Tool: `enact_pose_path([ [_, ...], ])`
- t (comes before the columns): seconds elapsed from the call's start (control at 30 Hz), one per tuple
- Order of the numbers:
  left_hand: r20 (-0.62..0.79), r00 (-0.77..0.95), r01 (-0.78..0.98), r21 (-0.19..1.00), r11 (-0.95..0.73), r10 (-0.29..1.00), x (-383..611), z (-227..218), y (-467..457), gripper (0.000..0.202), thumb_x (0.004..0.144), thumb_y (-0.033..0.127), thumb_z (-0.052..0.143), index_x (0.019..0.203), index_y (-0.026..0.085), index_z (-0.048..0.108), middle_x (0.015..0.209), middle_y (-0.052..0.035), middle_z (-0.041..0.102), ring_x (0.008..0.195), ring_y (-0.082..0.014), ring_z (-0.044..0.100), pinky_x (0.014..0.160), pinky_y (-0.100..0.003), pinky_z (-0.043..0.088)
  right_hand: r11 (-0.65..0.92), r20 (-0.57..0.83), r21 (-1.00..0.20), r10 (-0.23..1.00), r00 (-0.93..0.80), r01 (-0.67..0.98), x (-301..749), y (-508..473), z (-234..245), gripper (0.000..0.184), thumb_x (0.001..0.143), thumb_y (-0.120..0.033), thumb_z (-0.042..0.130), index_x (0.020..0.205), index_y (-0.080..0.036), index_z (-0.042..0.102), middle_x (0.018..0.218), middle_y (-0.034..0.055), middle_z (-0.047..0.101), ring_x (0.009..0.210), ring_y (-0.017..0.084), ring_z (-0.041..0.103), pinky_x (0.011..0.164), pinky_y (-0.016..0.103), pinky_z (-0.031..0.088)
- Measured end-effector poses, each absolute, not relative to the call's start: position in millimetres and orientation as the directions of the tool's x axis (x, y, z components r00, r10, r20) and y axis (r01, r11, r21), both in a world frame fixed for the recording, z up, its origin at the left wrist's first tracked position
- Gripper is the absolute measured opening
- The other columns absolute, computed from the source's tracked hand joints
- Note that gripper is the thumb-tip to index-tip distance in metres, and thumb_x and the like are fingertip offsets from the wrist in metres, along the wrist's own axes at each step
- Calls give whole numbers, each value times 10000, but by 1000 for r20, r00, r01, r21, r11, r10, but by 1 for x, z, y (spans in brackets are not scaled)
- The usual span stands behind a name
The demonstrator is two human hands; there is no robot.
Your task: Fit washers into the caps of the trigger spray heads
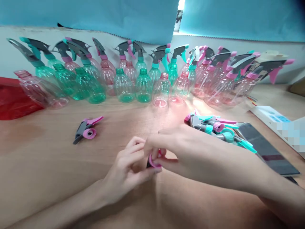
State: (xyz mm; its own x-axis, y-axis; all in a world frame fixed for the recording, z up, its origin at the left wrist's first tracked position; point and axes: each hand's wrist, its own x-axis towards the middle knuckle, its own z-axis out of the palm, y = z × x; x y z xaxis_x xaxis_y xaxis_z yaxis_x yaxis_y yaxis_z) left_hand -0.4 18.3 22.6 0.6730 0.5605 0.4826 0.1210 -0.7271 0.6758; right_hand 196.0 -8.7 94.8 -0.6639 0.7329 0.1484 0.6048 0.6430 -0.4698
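- Tabletop of pale brown wood grain (47,165) fills the lower part of our view, with a bright patch of light near its middle.
- At its far edge we see a white wall (238,38) under a hanging blue fabric curtain (95,16); daylight shows through 1 narrow gap in it.
- Along the wall stands a long row of clear green and pink plastic spray bottles (143,89), some capped with grey trigger heads, some open-necked.
- A crumpled red plastic bag (11,98) lies at the far left.
- 1 loose grey trigger head with a pink collar (87,130) lies alone, left of the hands.
- A heap of grey, pink and teal trigger heads (214,127) sits to the right, beside a flat dark slab (264,146) and a white box (274,117).
- Near the table's middle, our left hand (128,168) and right hand (173,146) meet, fingers curled and pinching a pink plastic ring-shaped collar (153,163) just above the wood.
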Motion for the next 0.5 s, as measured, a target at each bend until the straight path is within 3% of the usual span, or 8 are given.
enact_pose_path([
  [0.17, 521, 625, 211, 604, -769, 581, 13, 32, 29, 323, 858, 229, 643, 1175, 244, 584, 1027, -21, 653, 935, -186, 481, 824, -316, 451, 598, 296, -367, 801, -520, 712, 212, -6, 117, 55, 849, -190, 579, 871, -223, 617, 761, -58, 665, 654, 95, 580, 514, 227, 357],
  [0.23, 526, 652, 238, 543, -806, 547, 29, 41, 34, 264, 861, 204, 633, 1124, 216, 607, 1010, -26, 658, 939, -191, 475, 837, -325, 446, 572, 368, -365, 813, -450, 735, 226, -8, 132, 59, 834, -224, 610, 851, -269, 644, 715, -88, 661, 609, 82, 578, 469, 217, 366],
  [0.33, 514, 690, 264, 478, -838, 510, 61, 54, 45, 204, 871, 188, 609, 1075, 191, 615, 1005, -29, 662, 941, -194, 483, 843, -333, 446, 499, 428, -376, 841, -331, 781, 249, -13, 150, 48, 838, -253, 610, 828, -286, 643, 728, -53, 673, 608, 112, 601, 469, 245, 421],
  [0.5, 506, 772, 252, 313, -916, 385, 120, 56, 69, 211, 855, 208, 608, 1063, 172, 619, 1014, -48, 649, 998, -224, 503, 886, -373, 448, 421, 383, -284, 874, -300, 861, 286, -9, 158, 110, 804, -380, 625, 867, -295, 656, 768, -25, 676, 606, 151, 612, 462, 282, 483],
])
